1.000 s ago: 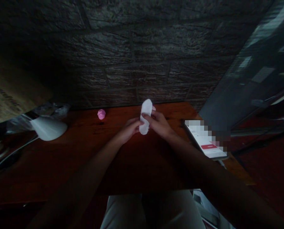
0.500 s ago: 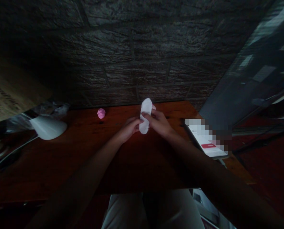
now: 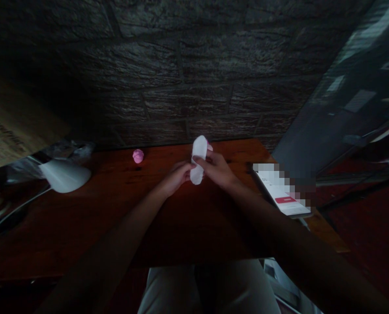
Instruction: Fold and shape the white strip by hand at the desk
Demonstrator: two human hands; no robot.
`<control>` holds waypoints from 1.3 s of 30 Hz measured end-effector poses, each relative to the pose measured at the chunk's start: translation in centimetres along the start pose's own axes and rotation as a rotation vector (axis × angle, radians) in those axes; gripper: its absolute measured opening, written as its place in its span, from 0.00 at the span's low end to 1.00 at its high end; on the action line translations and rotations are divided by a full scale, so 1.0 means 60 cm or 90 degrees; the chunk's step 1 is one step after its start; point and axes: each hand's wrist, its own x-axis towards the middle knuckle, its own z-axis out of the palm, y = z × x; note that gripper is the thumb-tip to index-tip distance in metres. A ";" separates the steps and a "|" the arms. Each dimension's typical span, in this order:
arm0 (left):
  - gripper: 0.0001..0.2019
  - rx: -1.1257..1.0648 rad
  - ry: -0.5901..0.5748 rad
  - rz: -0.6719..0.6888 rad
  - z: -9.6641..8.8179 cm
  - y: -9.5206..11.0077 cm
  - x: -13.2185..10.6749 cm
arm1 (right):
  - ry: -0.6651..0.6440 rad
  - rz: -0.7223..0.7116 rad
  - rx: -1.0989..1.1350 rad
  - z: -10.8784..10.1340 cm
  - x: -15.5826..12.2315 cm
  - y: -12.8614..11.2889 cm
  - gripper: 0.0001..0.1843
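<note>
Both hands meet over the middle of a dark red-brown wooden table [image 3: 83,226], pinching a long white oval pad [image 3: 198,157] that stands nearly upright. My left hand [image 3: 176,176] grips its lower left edge. From the right, my right hand [image 3: 215,168] has thumb and fingers closed round the pad. A small bit of pink shows behind the pad's top. A crumpled pink ball [image 3: 138,155] lies on the table to the left, apart from both hands.
A white lamp head [image 3: 65,175] lies at the left by crinkled clear plastic [image 3: 72,150]. A lit phone [image 3: 284,192] rests at the right table edge. A dark stone-pattern wall [image 3: 187,78] stands behind. My pale trousers [image 3: 207,288] show below the table's front edge.
The hands and pad stay almost still. The pad has tilted slightly and narrowed between the fingers.
</note>
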 end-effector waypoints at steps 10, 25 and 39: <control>0.11 0.002 0.005 0.004 -0.001 -0.001 -0.001 | 0.009 -0.010 -0.009 0.001 0.002 0.004 0.13; 0.10 0.013 -0.006 0.010 0.000 -0.002 0.000 | 0.007 -0.007 -0.037 0.000 0.000 0.002 0.14; 0.08 0.002 0.022 0.010 0.004 0.000 -0.002 | -0.003 -0.004 -0.035 0.003 0.000 0.002 0.14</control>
